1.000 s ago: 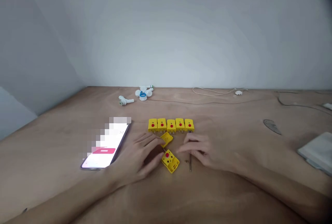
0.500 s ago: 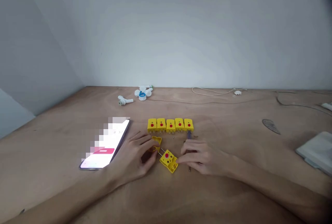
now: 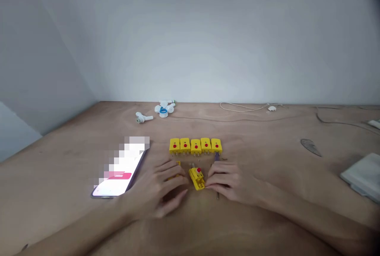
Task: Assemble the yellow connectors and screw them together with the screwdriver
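A yellow plug body (image 3: 197, 177) with a red dot lies on the wooden table (image 3: 267, 216) between my hands. My right hand (image 3: 228, 182) pinches its near end with curled fingers. Under the hand lies a thin screwdriver (image 3: 217, 157), its tip poking out at the far side. My left hand (image 3: 160, 186) rests beside the plug with fingers curled over a small yellow cover piece (image 3: 177, 165), mostly hidden. Behind both hands a row of several yellow plugs (image 3: 195, 146) with red dots stands side by side.
A lit phone (image 3: 118, 173) lies left of my left hand. White plastic fittings (image 3: 162, 109) and a thin white cable (image 3: 249, 107) sit near the back wall. A white flat object (image 3: 360, 175) lies at the right edge.
My right hand has taken hold of the plug body and turned it more upright. My left hand slid over the yellow cover piece, which now is mostly hidden.
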`<action>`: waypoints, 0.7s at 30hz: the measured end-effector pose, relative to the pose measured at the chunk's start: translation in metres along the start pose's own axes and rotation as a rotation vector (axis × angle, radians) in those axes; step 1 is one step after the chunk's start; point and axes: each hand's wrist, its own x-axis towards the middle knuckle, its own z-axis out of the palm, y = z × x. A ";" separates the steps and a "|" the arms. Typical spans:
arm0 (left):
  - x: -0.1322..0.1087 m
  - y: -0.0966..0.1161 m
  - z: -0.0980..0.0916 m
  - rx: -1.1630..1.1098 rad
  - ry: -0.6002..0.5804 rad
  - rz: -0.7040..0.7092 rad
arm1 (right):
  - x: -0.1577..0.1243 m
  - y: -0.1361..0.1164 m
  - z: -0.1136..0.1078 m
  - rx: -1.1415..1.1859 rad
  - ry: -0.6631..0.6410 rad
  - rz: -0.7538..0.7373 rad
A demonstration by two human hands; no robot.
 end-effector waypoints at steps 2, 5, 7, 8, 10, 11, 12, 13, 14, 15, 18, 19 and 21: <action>0.001 0.000 0.000 -0.002 0.000 -0.032 | 0.000 0.000 0.001 0.011 -0.001 0.013; 0.002 -0.001 0.000 -0.003 0.035 -0.068 | 0.002 -0.001 0.001 0.020 0.009 0.023; 0.003 -0.001 -0.001 -0.002 0.066 -0.086 | 0.003 -0.002 0.001 0.025 0.022 0.018; 0.003 -0.001 -0.001 0.000 0.077 -0.100 | 0.003 -0.002 0.000 0.030 0.019 0.022; 0.003 -0.001 -0.002 0.003 0.094 -0.127 | 0.003 -0.001 -0.001 0.075 0.050 0.042; 0.003 -0.001 -0.002 -0.002 0.095 -0.129 | 0.003 -0.001 -0.001 0.107 0.072 0.072; 0.002 -0.002 -0.002 -0.014 0.089 -0.118 | 0.003 -0.001 -0.002 0.137 0.098 0.107; 0.002 -0.002 -0.002 -0.028 0.074 -0.096 | 0.003 0.000 -0.003 0.159 0.121 0.142; 0.001 -0.002 -0.002 -0.044 0.055 -0.066 | 0.003 0.001 -0.003 0.176 0.143 0.176; 0.001 -0.002 -0.002 -0.056 0.035 -0.037 | 0.003 0.002 -0.003 0.191 0.163 0.210; 0.000 -0.002 -0.001 -0.070 -0.007 0.022 | 0.003 0.004 -0.002 0.262 0.201 0.313; -0.001 -0.002 -0.001 -0.066 -0.014 0.027 | 0.003 0.005 -0.002 0.293 0.210 0.344; 0.000 -0.001 -0.001 -0.056 -0.028 0.024 | 0.004 0.004 -0.002 0.334 0.215 0.369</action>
